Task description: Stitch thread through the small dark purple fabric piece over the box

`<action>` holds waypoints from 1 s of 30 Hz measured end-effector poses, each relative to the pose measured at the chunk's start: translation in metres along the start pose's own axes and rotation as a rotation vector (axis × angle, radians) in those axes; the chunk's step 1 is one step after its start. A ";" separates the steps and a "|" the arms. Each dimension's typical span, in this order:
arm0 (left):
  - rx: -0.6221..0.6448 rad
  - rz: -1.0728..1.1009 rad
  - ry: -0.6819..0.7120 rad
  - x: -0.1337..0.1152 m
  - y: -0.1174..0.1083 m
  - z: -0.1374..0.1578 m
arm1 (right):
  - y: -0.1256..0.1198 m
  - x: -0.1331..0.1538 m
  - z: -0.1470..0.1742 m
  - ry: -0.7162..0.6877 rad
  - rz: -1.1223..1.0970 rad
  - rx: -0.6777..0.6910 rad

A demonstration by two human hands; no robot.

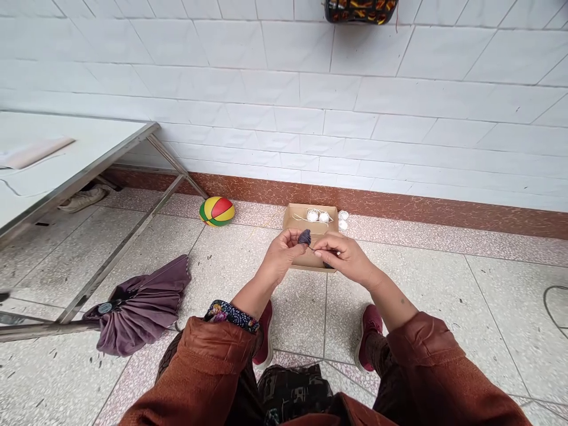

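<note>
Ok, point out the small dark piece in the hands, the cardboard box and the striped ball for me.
dark piece (304,237), head view, on its rounded top above the left fingertips.
cardboard box (293,219), head view, on its bare left inner floor.
striped ball (217,211), head view, on its red middle stripe.

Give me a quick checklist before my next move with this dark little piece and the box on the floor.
1. Left hand pinches the dark piece: ok.
2. Right hand grips its thin end: cannot tell, too small.
3. Cardboard box open, below the hands: ok.
4. White balls in box: ok, though two lie outside.
5. Floor by the feet: not ok, umbrella lies near.
</note>
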State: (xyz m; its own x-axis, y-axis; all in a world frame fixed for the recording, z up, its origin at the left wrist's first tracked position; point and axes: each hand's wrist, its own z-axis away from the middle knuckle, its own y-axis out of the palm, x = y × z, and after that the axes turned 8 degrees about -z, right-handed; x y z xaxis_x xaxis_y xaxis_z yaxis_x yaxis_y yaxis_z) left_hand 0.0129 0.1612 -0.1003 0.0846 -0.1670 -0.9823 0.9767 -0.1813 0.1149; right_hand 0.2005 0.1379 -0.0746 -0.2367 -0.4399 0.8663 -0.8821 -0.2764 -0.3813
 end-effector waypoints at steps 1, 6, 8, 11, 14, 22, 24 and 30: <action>0.017 -0.067 0.012 0.000 0.000 0.001 | -0.003 0.002 -0.001 0.004 -0.011 -0.028; 0.343 -0.205 0.031 -0.008 0.002 0.010 | -0.013 -0.006 -0.004 0.038 -0.033 -0.166; 0.475 -0.173 0.017 -0.012 0.002 0.014 | -0.012 -0.015 -0.005 0.089 -0.038 -0.209; 0.473 -0.027 0.033 -0.013 0.003 0.015 | -0.007 -0.024 -0.003 0.186 -0.073 -0.222; 0.378 0.135 0.036 -0.011 0.002 0.013 | -0.003 -0.025 -0.002 0.202 -0.053 -0.180; 0.147 0.159 -0.043 -0.003 0.001 0.006 | -0.001 -0.016 0.001 0.070 0.035 0.009; 0.119 0.033 -0.016 -0.004 0.001 0.006 | -0.002 -0.011 0.001 0.065 -0.006 0.030; 0.378 -0.197 0.016 -0.007 0.000 0.010 | -0.007 -0.012 -0.003 0.024 -0.026 -0.061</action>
State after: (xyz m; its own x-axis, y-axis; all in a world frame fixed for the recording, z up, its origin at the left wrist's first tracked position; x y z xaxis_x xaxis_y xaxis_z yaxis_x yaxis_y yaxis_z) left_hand 0.0104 0.1524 -0.0914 -0.0901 -0.0793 -0.9928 0.8338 -0.5512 -0.0316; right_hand 0.2082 0.1477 -0.0818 -0.2223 -0.4128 0.8833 -0.9111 -0.2346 -0.3389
